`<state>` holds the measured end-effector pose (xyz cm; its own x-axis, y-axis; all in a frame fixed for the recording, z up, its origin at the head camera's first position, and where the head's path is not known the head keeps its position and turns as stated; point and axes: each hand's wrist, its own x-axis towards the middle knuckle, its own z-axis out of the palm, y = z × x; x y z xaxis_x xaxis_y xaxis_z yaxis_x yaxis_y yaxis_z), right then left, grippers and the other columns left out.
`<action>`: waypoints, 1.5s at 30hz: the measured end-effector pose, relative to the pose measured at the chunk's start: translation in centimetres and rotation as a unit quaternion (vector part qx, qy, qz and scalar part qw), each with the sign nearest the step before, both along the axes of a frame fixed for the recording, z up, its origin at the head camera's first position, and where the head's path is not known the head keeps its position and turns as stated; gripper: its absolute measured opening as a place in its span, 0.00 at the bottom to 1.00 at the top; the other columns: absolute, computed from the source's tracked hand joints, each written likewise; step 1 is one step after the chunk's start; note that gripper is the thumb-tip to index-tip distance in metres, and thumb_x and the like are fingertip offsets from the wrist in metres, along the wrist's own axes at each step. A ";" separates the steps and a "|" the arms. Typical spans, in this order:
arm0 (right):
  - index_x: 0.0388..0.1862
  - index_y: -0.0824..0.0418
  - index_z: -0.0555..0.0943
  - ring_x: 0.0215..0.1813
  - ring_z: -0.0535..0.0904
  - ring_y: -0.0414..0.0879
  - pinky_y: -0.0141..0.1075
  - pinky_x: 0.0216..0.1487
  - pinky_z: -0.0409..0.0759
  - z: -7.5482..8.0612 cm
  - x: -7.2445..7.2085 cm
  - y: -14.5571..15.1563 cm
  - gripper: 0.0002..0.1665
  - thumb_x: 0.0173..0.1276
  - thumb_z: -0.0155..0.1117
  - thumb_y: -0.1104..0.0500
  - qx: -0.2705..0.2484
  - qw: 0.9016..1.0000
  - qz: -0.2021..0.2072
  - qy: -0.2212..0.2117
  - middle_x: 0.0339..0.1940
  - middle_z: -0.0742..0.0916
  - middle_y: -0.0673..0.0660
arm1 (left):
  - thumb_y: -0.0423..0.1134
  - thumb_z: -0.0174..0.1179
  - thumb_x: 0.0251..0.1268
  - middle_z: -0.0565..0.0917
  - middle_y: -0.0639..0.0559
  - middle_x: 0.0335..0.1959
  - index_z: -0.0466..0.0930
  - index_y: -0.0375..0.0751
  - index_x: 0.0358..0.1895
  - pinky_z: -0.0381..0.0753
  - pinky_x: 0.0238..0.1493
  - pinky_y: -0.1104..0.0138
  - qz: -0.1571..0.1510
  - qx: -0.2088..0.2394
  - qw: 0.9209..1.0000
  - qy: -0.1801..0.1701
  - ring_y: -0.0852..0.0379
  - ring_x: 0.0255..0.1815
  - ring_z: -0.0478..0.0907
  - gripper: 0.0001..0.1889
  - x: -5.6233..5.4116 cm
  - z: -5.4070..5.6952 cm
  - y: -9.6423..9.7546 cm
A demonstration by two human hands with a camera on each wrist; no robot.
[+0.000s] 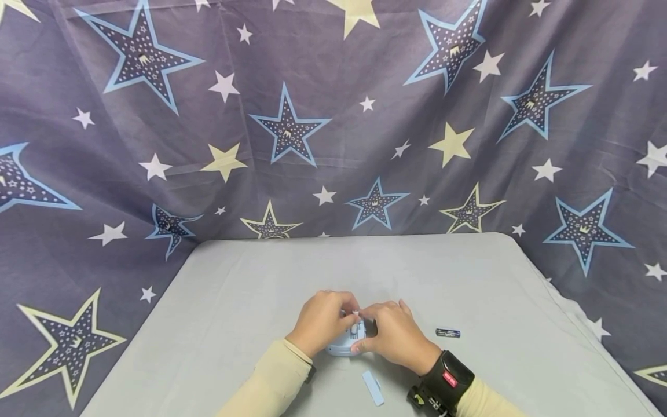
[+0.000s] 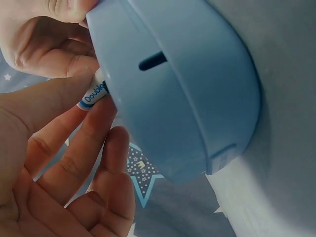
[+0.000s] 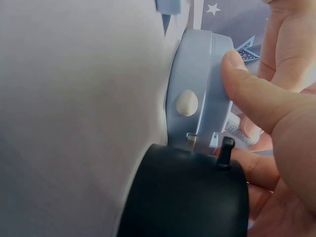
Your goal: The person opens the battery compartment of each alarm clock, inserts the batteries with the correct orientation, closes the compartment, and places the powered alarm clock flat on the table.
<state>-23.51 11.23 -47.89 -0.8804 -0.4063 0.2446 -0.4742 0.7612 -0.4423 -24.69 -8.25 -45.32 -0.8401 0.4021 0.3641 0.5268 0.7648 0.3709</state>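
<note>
A light blue rounded plastic device (image 1: 341, 349) lies on the table with its battery compartment facing up. In the left wrist view a narrow slot marks the side of its housing (image 2: 173, 108); a white round button (image 3: 187, 103) shows in the right wrist view. My left hand (image 1: 324, 317) pinches a white battery (image 2: 94, 95) with blue lettering between thumb and fingers, one end right at the compartment. With the thumb on its near edge and fingers at the far side, my right hand (image 1: 395, 335) grips the device.
A dark battery (image 1: 448, 333) lies on the table to the right of my right hand. In front of the device is a light blue strip-shaped cover (image 1: 373, 388). A star-patterned curtain (image 1: 333, 145) hangs behind the grey table (image 1: 250, 278).
</note>
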 end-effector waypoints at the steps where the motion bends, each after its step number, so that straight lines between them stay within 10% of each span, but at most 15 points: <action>1: 0.54 0.47 0.88 0.61 0.82 0.52 0.79 0.69 0.55 0.0 0.0 0.0 0.40 0.42 0.82 0.32 0.000 1.000 0.000 0.000 0.55 0.90 0.46 | 0.47 0.74 0.59 0.90 0.63 0.33 0.89 0.56 0.36 0.83 0.39 0.67 0.001 -0.002 1.000 0.000 0.60 0.37 0.86 0.05 0.0 0.0 0.0; 45: 0.59 0.51 0.87 0.63 0.82 0.54 0.79 0.69 0.56 0.0 0.0 0.0 0.46 0.41 0.81 0.31 -0.002 1.000 0.000 -0.001 0.57 0.90 0.48 | 0.46 0.71 0.61 0.88 0.58 0.40 0.93 0.50 0.41 0.86 0.48 0.63 0.008 -0.048 0.999 0.017 0.57 0.43 0.85 0.08 -0.1 -0.8 0.1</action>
<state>-23.49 11.27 -47.91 -0.8810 -0.4046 0.2452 -0.4731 0.7600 -0.4457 -24.77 -8.19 -46.14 -0.8348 0.4231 0.3522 0.5250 0.8046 0.2776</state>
